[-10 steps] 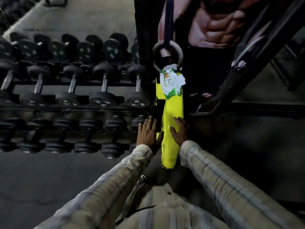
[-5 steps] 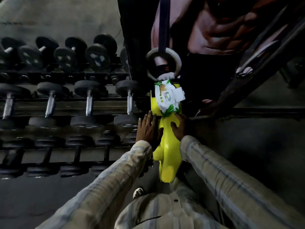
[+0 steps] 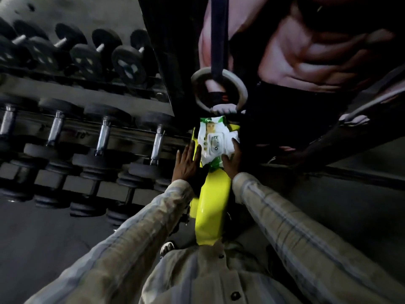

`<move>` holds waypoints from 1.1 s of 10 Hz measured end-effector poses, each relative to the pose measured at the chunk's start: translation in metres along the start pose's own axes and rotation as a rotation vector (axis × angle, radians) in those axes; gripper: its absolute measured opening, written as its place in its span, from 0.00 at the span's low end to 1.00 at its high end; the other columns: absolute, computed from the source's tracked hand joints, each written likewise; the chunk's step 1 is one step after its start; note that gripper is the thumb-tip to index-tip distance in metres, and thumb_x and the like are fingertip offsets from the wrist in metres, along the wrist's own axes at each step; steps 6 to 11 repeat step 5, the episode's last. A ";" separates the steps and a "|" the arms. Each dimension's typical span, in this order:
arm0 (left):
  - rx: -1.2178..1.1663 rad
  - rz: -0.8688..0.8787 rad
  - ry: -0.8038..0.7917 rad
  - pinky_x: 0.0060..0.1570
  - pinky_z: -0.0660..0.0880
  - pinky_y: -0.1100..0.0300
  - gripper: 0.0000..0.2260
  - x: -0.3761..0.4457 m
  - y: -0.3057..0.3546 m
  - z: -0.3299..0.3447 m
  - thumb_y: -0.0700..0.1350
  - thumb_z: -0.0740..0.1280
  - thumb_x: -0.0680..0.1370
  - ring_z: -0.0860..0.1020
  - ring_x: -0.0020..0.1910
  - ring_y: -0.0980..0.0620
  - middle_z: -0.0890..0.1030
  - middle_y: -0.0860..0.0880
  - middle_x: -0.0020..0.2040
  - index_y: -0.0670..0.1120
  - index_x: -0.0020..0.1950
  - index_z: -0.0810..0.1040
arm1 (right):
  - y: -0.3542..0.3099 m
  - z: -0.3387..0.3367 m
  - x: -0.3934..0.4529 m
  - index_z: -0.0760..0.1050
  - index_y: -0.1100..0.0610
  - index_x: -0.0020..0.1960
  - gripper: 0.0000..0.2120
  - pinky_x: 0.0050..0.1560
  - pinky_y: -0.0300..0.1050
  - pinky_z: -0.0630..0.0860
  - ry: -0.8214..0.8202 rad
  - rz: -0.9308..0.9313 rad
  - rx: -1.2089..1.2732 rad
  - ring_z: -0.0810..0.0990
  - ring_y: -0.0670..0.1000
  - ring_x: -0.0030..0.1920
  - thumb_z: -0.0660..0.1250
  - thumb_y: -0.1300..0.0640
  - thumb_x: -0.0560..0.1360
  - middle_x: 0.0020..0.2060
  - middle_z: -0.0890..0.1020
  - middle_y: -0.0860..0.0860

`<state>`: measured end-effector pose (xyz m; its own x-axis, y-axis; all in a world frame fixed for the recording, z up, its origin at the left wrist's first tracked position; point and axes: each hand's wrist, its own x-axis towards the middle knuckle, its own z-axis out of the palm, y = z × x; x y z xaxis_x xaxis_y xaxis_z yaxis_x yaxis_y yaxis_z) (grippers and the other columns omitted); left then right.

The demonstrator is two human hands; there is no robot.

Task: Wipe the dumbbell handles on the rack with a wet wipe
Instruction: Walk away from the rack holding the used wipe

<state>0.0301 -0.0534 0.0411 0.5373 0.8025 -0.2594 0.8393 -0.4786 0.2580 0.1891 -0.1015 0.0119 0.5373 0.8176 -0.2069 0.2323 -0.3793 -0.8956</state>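
Two hands at wet-wipe pack (image 3: 215, 142), right hand (image 3: 230, 160) gripping it, left hand (image 3: 186, 163) flat, lid closed

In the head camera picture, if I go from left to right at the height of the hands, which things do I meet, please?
Chrome dumbbell handles on the rack → left hand → wet wipe pack → right hand → dark slanted bar.
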 end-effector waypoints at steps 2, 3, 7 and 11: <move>0.050 -0.013 -0.007 0.80 0.44 0.42 0.35 0.014 -0.003 0.000 0.56 0.60 0.83 0.48 0.83 0.42 0.46 0.42 0.84 0.47 0.84 0.48 | 0.019 0.004 0.011 0.63 0.59 0.77 0.29 0.69 0.60 0.72 0.014 -0.433 -0.257 0.70 0.57 0.73 0.60 0.50 0.78 0.75 0.68 0.53; 0.078 0.021 -0.054 0.80 0.43 0.42 0.37 0.021 -0.003 -0.003 0.51 0.64 0.81 0.45 0.83 0.42 0.42 0.42 0.83 0.51 0.84 0.46 | 0.032 0.005 0.016 0.79 0.65 0.62 0.21 0.66 0.65 0.72 -0.054 -0.538 -0.487 0.70 0.64 0.71 0.57 0.59 0.75 0.67 0.76 0.65; 0.137 0.056 -0.035 0.79 0.44 0.37 0.40 0.037 -0.002 0.006 0.50 0.66 0.77 0.38 0.82 0.41 0.34 0.43 0.82 0.60 0.83 0.46 | 0.033 0.000 0.027 0.76 0.53 0.70 0.24 0.77 0.66 0.56 -0.154 -0.533 -0.693 0.48 0.65 0.80 0.64 0.59 0.74 0.79 0.55 0.65; 0.137 0.056 -0.035 0.79 0.44 0.37 0.40 0.037 -0.002 0.006 0.50 0.66 0.77 0.38 0.82 0.41 0.34 0.43 0.82 0.60 0.83 0.46 | 0.033 0.000 0.027 0.76 0.53 0.70 0.24 0.77 0.66 0.56 -0.154 -0.533 -0.693 0.48 0.65 0.80 0.64 0.59 0.74 0.79 0.55 0.65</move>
